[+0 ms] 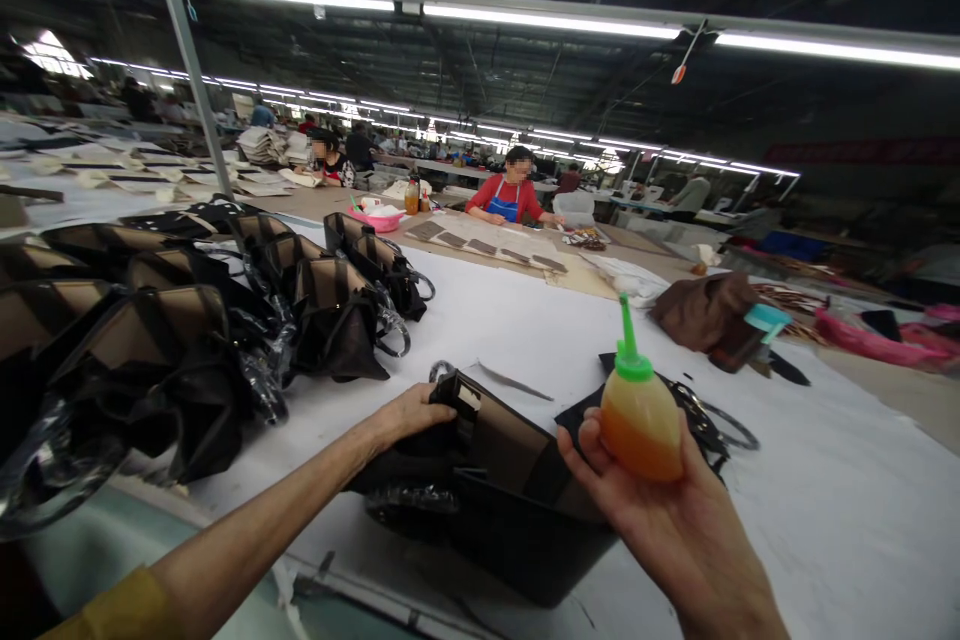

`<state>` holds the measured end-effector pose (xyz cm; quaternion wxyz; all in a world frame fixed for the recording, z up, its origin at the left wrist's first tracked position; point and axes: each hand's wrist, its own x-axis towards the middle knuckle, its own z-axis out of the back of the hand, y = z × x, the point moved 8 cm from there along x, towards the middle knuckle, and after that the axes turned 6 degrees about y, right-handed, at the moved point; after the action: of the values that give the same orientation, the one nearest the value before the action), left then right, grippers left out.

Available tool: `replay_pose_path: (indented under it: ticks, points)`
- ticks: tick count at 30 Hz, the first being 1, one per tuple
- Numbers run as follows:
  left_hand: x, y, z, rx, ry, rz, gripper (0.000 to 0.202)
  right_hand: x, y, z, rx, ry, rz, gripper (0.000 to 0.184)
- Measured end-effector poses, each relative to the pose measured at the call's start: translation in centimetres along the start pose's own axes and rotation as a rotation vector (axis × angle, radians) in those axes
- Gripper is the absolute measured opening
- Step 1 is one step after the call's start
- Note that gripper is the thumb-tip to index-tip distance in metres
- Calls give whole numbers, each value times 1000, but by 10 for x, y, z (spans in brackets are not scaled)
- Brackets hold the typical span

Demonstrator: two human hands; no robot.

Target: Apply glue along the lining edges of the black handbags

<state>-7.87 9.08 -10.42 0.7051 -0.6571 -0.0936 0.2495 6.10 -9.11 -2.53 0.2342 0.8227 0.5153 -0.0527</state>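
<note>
A black handbag (517, 520) with a brown lining lies tilted in front of me on the white table, its mouth facing up. My left hand (409, 415) is closed over the bag's upper left rim, next to a small pale patch on the inside. In my right hand (675, 520) rests a squeeze bottle (640, 415) with a green nozzle pointing up and amber liquid in its lower half. The bottle is held above the bag's right end. Behind it, another black bag piece (697, 410) with a round handle lies partly hidden.
Several black bags (180, 350) with plastic-wrapped handles crowd the left. A thin dark strip (514, 382) lies on the white table cover (840, 520). Brown material (701, 308) and a turquoise-topped container (750, 330) stand at the right. Across the table, a person in red (510, 190) works.
</note>
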Motion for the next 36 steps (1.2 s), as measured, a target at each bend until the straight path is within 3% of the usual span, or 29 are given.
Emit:
replay_pose_path:
  ticks: [7,11,15,20,25,28,32,36]
  points:
    - [-1,-17,0,-130,4,-120,40,-8,2,3,-26,-34,-13,33]
    - [3,-53,0,-166,27,-197,48,-22,10,-1,-59,-9,5,32]
    - [6,-89,5,-146,77,-156,46,-33,18,0,-74,-27,-11,36]
    - [4,-116,5,112,185,-122,34,-42,26,13,-95,-72,-26,35]
    - [1,-123,1,317,302,-64,28,-45,60,31,-475,21,139,65]
    - [0,-133,-2,485,350,-44,25,-47,78,39,-623,9,192,68]
    - [2,-137,-8,664,431,42,25,-50,88,30,-850,86,204,70]
    - [3,-129,-16,679,507,112,28,-52,92,16,-1167,141,328,72]
